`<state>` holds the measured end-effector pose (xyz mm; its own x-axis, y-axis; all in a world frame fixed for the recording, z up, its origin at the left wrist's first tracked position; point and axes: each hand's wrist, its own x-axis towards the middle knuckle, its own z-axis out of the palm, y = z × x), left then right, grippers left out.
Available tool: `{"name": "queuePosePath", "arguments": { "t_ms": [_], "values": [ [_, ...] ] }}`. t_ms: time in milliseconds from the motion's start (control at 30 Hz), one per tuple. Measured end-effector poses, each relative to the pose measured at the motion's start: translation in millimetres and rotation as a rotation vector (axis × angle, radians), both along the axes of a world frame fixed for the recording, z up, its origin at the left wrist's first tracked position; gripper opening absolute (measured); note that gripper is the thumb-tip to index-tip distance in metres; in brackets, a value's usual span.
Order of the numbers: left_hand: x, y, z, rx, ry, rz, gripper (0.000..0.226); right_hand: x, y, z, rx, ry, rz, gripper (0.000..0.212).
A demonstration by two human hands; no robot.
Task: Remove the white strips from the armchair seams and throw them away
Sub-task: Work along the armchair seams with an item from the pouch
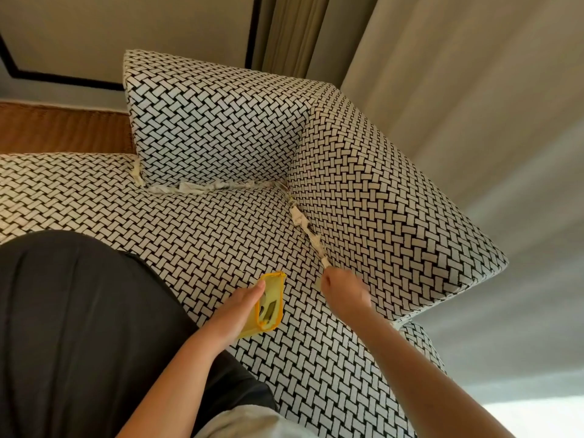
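The armchair [221, 235] wears a black-and-white woven-pattern cover. A white strip [305, 227] runs along the seam between the seat and the right armrest [379, 197]. My right hand [343, 289] pinches the near end of that strip at the seam. A second white strip [205, 186] lies tucked in the seam under the back cushion [215, 121]. A short piece of strip [136, 172] shows at the cushion's left corner. My left hand [240, 311] holds a yellow phone-sized case [268, 306] above the seat.
My dark-clad lap [79, 327] fills the lower left. Beige curtains [458, 74] hang close behind the right armrest. A wall [126, 30] with dark trim and a wooden floor strip [63, 128] lie beyond the back cushion.
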<state>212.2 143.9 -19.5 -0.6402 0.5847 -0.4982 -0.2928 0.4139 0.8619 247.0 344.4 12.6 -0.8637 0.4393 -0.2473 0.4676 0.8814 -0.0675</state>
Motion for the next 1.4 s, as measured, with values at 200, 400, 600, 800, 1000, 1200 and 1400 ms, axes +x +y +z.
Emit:
{"name": "queuePosePath", "arguments": {
  "t_ms": [200, 400, 600, 800, 1000, 1200, 1400],
  "values": [
    [0.6, 0.6, -2.8, 0.028, -0.014, 0.025, 0.054, 23.6, -56.2, 12.1, -0.608, 0.343, 0.067, 0.018],
    [-1.7, 2.2, -5.1, 0.033, -0.022, -0.013, 0.068, 35.1, -59.8, 6.8, -0.729, 0.510, 0.015, 0.020],
    [0.0, 5.6, 0.6, 0.003, 0.052, -0.018, 0.036, 48.7, -17.5, -17.6, -0.375, 0.392, -0.166, 0.013],
    [-2.5, 2.7, -10.3, -0.044, 0.046, -0.019, 0.080, 63.7, 27.1, -30.3, 0.106, -0.077, -0.144, 0.021],
    [-0.3, 4.2, -7.1, -0.039, 0.052, 0.006, 0.077, 58.3, 27.4, -37.3, 0.278, -0.281, -0.019, 0.031],
    [-2.8, 2.2, -14.4, -0.087, 0.043, 0.005, 0.091, 53.0, 24.7, -35.2, 0.398, -0.352, 0.090, 0.040],
    [-1.8, 0.5, -19.6, -0.105, 0.076, -0.012, 0.095, 47.7, 21.2, -33.1, 0.429, -0.416, 0.099, 0.029]
  ]
}}
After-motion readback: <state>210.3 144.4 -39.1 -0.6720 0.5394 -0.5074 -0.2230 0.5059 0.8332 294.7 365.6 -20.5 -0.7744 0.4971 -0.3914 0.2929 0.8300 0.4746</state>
